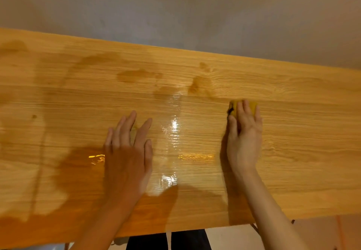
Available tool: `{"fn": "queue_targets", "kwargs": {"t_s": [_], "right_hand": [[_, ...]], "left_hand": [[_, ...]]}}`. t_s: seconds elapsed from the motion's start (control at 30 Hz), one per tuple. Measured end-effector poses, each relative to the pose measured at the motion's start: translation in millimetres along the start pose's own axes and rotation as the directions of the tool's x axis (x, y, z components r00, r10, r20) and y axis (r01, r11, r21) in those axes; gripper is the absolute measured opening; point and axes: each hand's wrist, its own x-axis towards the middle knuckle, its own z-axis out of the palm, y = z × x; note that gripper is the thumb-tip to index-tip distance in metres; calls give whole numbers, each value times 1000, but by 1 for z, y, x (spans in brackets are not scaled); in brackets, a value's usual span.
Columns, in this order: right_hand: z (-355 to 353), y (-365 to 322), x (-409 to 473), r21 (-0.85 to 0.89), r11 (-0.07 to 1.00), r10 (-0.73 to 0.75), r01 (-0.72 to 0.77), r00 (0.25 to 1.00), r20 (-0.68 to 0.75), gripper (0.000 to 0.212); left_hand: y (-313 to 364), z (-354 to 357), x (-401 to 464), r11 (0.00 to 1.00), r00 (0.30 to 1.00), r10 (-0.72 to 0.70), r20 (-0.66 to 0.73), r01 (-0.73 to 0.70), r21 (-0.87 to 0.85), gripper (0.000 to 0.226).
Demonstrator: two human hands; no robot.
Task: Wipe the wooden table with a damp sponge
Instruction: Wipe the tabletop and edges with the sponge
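The wooden table (pixel 293 132) fills the view, its light grain running left to right. A yellow sponge (pixel 234 105) with a dark edge lies right of the middle. My right hand (pixel 244 132) presses it down with straight fingers, and only the far end of the sponge shows past the fingertips. Lying flat on the tabletop left of the middle is my left hand (pixel 129 148), fingers spread and holding nothing. Wet, glossy streaks (pixel 173 132) shine between the two hands, and darker damp patches spread across the left and far parts of the top.
A grey wall (pixel 175 11) runs just behind the table's far edge. The near edge (pixel 195 228) crosses the bottom of the view, with my dark clothing and pale floor below it.
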Motion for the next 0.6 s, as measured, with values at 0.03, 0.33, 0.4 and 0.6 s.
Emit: {"fn": "queue_targets", "kwargs": {"t_s": [0.03, 0.33, 0.4, 0.6], "right_hand": [[13, -20, -3, 1, 1000, -6, 6, 1000, -11, 41], [33, -48, -7, -2, 933, -354, 360, 920, 169, 41], [6, -11, 11, -3, 990, -143, 144, 986, 81, 42], [53, -80, 4, 33, 993, -115, 115, 993, 15, 42]], "left_hand": [[-1, 0, 1, 1000, 1000, -2, 2, 2, 3, 46], [-2, 0, -3, 1000, 999, 28, -29, -28, -9, 45], [-3, 0, -4, 999, 999, 36, -24, -37, -15, 46], [-4, -1, 0, 1000, 999, 31, -12, -31, 4, 48]]}}
